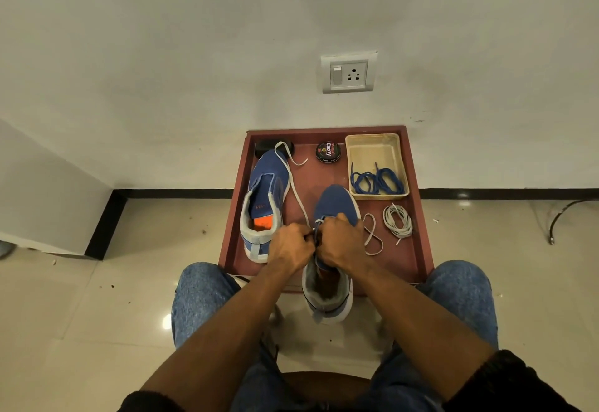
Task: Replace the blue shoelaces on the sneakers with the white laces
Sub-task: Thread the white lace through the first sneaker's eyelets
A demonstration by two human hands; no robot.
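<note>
Both hands pinching white lace at eyelets of near sneaker: left hand holds lace end, right hand steadies tongue area, fingers curled; exact pinch point hidden between knuckles. Sneaker heel overhangs tray edge toward me for reach. Lace runs slack over far sneaker, which looks unlaced. Spare white lace coil right of shoe. Blue laces parked in basket, out of way. Polish tin beyond.

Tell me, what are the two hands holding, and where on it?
Both the left hand and the right hand pinch the white lace where it meets the eyelets of the near sneaker; the exact fingertip hold is hidden.
</note>
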